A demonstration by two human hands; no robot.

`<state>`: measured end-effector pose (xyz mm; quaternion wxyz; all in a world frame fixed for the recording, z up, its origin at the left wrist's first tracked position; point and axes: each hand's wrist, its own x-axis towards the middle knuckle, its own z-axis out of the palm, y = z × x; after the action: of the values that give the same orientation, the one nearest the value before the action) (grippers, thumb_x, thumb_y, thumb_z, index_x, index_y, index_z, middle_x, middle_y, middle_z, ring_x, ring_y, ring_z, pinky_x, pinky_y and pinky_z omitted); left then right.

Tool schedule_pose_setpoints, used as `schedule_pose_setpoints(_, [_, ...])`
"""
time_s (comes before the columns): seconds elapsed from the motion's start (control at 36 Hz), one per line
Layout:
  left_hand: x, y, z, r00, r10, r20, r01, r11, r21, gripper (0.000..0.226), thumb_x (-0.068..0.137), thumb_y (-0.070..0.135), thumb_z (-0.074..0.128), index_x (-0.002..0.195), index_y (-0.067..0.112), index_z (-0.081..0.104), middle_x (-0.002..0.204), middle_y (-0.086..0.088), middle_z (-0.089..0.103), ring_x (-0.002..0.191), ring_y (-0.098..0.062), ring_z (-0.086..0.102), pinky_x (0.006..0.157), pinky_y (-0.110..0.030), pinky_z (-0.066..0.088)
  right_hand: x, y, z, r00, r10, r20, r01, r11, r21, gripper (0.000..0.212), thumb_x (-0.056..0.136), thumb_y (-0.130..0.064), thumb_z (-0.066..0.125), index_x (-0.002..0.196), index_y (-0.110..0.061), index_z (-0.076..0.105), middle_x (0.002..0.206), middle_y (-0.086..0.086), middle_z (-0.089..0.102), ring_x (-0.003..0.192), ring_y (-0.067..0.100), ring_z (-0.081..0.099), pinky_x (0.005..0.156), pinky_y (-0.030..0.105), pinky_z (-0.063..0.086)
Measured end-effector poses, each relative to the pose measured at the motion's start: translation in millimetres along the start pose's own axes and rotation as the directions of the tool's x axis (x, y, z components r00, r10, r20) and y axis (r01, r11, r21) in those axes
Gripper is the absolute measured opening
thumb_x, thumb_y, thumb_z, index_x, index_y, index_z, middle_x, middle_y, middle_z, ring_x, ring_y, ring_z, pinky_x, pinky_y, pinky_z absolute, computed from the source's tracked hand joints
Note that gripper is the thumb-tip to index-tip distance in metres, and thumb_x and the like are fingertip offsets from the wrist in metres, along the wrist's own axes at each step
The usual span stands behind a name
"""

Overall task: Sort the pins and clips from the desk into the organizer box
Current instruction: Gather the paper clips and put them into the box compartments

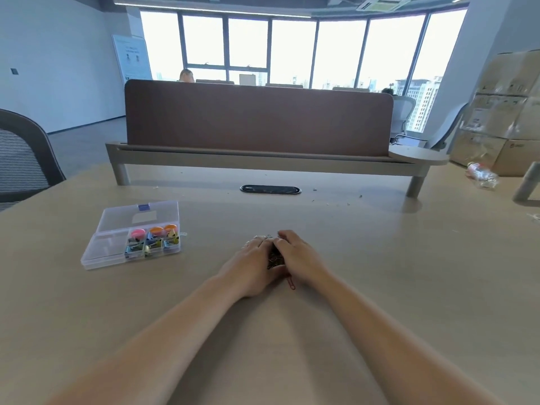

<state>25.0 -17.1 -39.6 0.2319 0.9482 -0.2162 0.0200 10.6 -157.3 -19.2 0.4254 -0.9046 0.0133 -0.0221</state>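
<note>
My left hand (pixel 253 264) and my right hand (pixel 299 258) are cupped together on the desk, pressed around a small heap of paper clips (pixel 275 257) that shows in the gap between them. One red paper clip (pixel 291 284) lies loose on the desk just below my palms. A clear plastic organizer box (pixel 100 252) stands open to the left, its lid (pixel 140 216) folded back. Its right compartments hold colourful binder clips (pixel 152 244); the left compartments look bare.
A brown divider screen (pixel 257 121) on a raised shelf crosses the far side of the desk, with a black cable grommet (pixel 270 189) in front of it. A mesh office chair (pixel 23 159) is at the left, cardboard boxes (pixel 508 112) and a crumpled plastic bottle (pixel 482 173) at the right.
</note>
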Motion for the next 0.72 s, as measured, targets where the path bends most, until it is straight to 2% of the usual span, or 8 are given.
schedule_pose_setpoints(0.11, [10, 3, -1, 0.999, 0.02, -0.038, -0.023, 0.997, -0.071, 0.049, 0.087, 0.051, 0.055, 0.128, 0.026, 0.05, 0.127, 0.002, 0.047, 0.116, -0.017, 0.052, 0.099, -0.031, 0.041, 14, -4, -5, 0.997, -0.004, -0.075, 0.013, 0.993, 0.118, 0.032, 0.097, -0.032, 0.044, 0.123, -0.02, 0.059, 0.123, 0.0, 0.061, 0.114, 0.018, 0.054, 0.089, 0.029, 0.038])
schedule_pose_setpoints(0.19, [16, 2, -3, 0.987, 0.006, -0.163, -0.025, 0.993, -0.117, 0.039, 0.093, 0.038, 0.055, 0.124, 0.015, 0.057, 0.124, -0.002, 0.052, 0.115, -0.017, 0.052, 0.093, -0.019, 0.033, 24, -4, -8, 0.991, -0.001, -0.137, 0.018, 0.992, 0.127, 0.026, 0.095, -0.031, 0.045, 0.111, -0.022, 0.063, 0.114, -0.003, 0.064, 0.106, 0.018, 0.057, 0.083, 0.03, 0.04])
schedule_pose_setpoints(0.25, [20, 0, -5, 0.977, 0.0, -0.211, -0.025, 0.993, -0.115, 0.035, 0.096, 0.032, 0.053, 0.123, 0.011, 0.059, 0.127, -0.004, 0.053, 0.119, -0.018, 0.051, 0.097, -0.02, 0.032, 31, -5, -10, 0.989, -0.014, -0.148, 0.029, 0.995, 0.097, 0.028, 0.096, -0.031, 0.043, 0.112, -0.021, 0.064, 0.116, -0.002, 0.064, 0.106, 0.017, 0.056, 0.083, 0.031, 0.04])
schedule_pose_setpoints(0.36, [25, -3, -7, 0.984, -0.027, -0.174, 0.007, 0.993, -0.118, 0.033, 0.098, 0.027, 0.047, 0.127, 0.014, 0.057, 0.138, -0.003, 0.052, 0.129, -0.019, 0.046, 0.105, -0.028, 0.032, 37, -7, -11, 0.997, -0.058, -0.043, 0.058, 0.998, -0.019, 0.038, 0.102, -0.029, 0.036, 0.121, -0.009, 0.063, 0.129, 0.007, 0.06, 0.116, 0.022, 0.053, 0.089, 0.029, 0.036])
schedule_pose_setpoints(0.44, [25, -3, -9, 0.984, -0.064, -0.165, 0.035, 0.984, -0.174, 0.03, 0.098, 0.021, 0.044, 0.124, 0.018, 0.058, 0.126, -0.002, 0.06, 0.117, -0.02, 0.054, 0.092, -0.028, 0.04, 37, -5, -8, 0.996, -0.073, 0.046, 0.078, 0.989, -0.128, 0.042, 0.102, -0.031, 0.032, 0.117, -0.008, 0.064, 0.126, 0.011, 0.062, 0.113, 0.025, 0.055, 0.091, 0.032, 0.039])
schedule_pose_setpoints(0.53, [22, -2, -14, 0.979, -0.097, -0.181, 0.049, 0.966, -0.254, 0.028, 0.097, 0.015, 0.043, 0.12, 0.018, 0.06, 0.122, 0.0, 0.062, 0.112, -0.017, 0.055, 0.085, -0.023, 0.037, 34, 0, -8, 0.994, -0.08, 0.072, 0.089, 0.986, -0.143, 0.041, 0.101, -0.033, 0.031, 0.11, -0.013, 0.066, 0.117, 0.009, 0.065, 0.105, 0.023, 0.057, 0.087, 0.034, 0.042])
schedule_pose_setpoints(0.64, [14, -2, -17, 0.979, -0.107, -0.171, 0.046, 0.945, -0.324, 0.027, 0.097, 0.014, 0.045, 0.116, 0.023, 0.061, 0.121, 0.004, 0.064, 0.112, -0.013, 0.058, 0.093, -0.028, 0.043, 21, 1, -15, 0.993, -0.095, 0.067, 0.103, 0.988, -0.119, 0.038, 0.1, -0.034, 0.034, 0.102, -0.016, 0.068, 0.107, 0.006, 0.067, 0.099, 0.023, 0.06, 0.081, 0.034, 0.046])
schedule_pose_setpoints(0.72, [4, -1, -20, 0.982, -0.08, -0.17, 0.023, 0.95, -0.311, 0.026, 0.095, 0.015, 0.049, 0.115, 0.025, 0.062, 0.124, 0.004, 0.062, 0.118, -0.013, 0.056, 0.101, -0.033, 0.043, 7, 0, -25, 0.994, -0.1, 0.048, 0.103, 0.992, -0.069, 0.035, 0.099, -0.03, 0.04, 0.112, -0.017, 0.069, 0.118, 0.001, 0.067, 0.108, 0.019, 0.058, 0.09, 0.033, 0.044])
